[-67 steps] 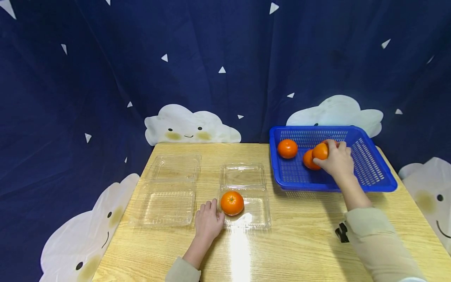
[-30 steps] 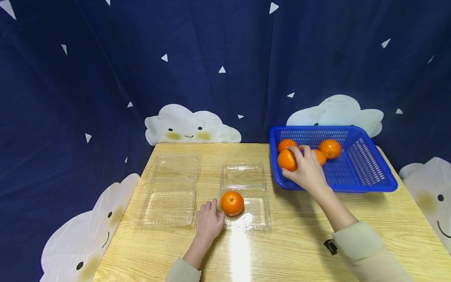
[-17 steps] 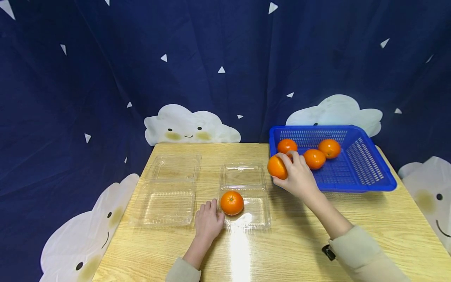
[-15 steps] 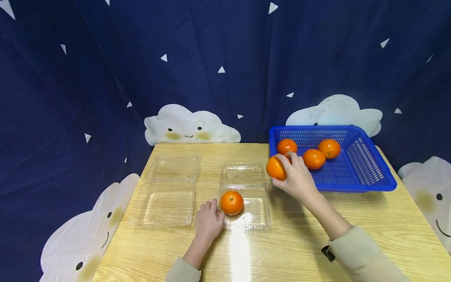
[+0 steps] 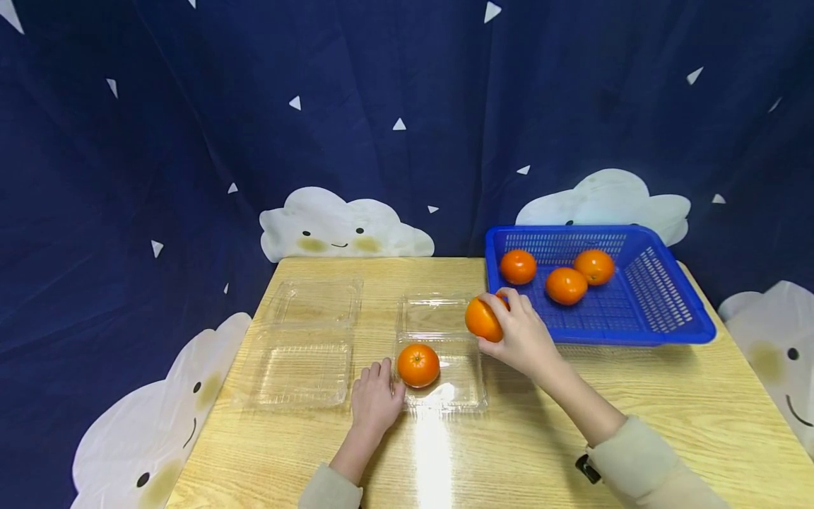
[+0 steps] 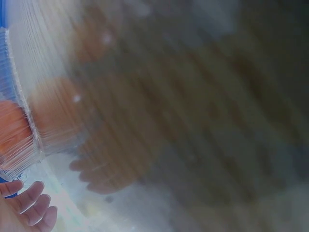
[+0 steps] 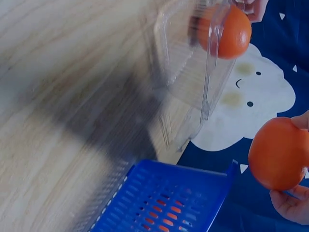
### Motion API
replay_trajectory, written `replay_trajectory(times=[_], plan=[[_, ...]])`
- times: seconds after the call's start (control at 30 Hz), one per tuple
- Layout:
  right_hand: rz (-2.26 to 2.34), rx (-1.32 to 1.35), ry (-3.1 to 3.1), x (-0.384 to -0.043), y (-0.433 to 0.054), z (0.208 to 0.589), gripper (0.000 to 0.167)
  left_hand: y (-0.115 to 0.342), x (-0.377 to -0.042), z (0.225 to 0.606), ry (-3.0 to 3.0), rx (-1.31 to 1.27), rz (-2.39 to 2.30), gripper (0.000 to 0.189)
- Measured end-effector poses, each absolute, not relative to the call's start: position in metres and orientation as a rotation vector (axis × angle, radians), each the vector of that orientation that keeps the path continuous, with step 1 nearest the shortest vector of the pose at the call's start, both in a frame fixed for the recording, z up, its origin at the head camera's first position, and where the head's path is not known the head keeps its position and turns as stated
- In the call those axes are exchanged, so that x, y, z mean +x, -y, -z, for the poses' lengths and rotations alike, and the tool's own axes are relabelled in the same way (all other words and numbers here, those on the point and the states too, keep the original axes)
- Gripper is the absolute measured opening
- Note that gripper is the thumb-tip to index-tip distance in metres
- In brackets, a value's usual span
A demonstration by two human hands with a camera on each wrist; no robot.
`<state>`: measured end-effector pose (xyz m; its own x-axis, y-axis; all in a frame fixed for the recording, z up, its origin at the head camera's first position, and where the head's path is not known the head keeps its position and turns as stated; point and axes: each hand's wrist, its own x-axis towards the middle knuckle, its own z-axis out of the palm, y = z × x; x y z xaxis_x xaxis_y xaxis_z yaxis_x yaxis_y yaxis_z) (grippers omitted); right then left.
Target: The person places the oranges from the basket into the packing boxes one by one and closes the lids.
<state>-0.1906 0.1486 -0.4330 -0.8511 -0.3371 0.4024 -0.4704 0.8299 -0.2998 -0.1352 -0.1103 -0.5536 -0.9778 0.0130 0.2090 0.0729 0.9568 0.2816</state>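
My right hand (image 5: 521, 336) grips an orange (image 5: 483, 318) between thumb and fingers, in the air over the right side of the nearer clear plastic box (image 5: 467, 396). That orange (image 7: 276, 155) also fills the right side of the right wrist view. A second orange (image 5: 418, 365) sits in the front half of the opened box, on its left. My left hand (image 5: 376, 399) rests on the table against that box's left edge, fingers loosely extended; in the left wrist view its fingers (image 6: 30, 195) show beside the box wall.
A blue basket (image 5: 636, 336) with three oranges (image 5: 566, 285) stands at the back right. Another opened clear box (image 5: 304, 371) lies on the left of the wooden table (image 5: 528, 459). A dark blue curtain (image 5: 356, 85) with cloud prints hangs behind.
My right hand has lifted an orange out of the blue basket and carried it left, past the basket's rim, to above the box. The left hand has stayed in place.
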Motion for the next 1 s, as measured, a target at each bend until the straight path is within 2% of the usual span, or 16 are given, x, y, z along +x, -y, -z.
replay_trajectory(times=[1.0], plan=[[-0.546,0.82,2.732,-0.16,-0.116,0.48,0.069,0.111,-0.136,0.556,2.893,-0.058,0.439,0.045]])
